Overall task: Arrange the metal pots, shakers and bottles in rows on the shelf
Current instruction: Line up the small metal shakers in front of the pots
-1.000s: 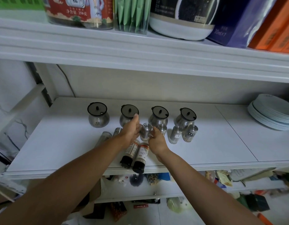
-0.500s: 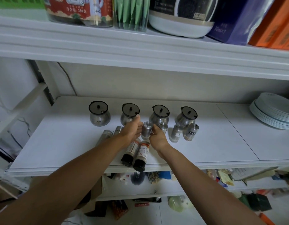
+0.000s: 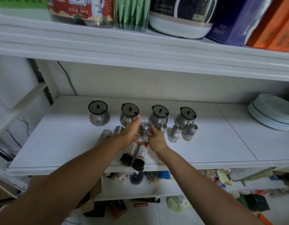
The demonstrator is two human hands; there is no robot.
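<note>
Nothing moved; left hand point(image 3: 130, 132) and right hand point(image 3: 157, 140) still grip shaker point(image 3: 144, 129); contents hidden.

The left hand point(image 3: 131, 133) and the right hand point(image 3: 156, 138) pinch one upright metal shaker point(image 3: 145, 131) between them, each with its fingers on its own side. Just behind the grip stands a row of four lidded metal pots point(image 3: 159, 116). To its right three more shakers point(image 3: 175, 133) stand upright, to its left two slim containers point(image 3: 106, 133) slant beside the forearm, and nearer than it two black-capped bottles point(image 3: 141, 155) lie side by side on the shelf point(image 3: 59, 143).
</note>
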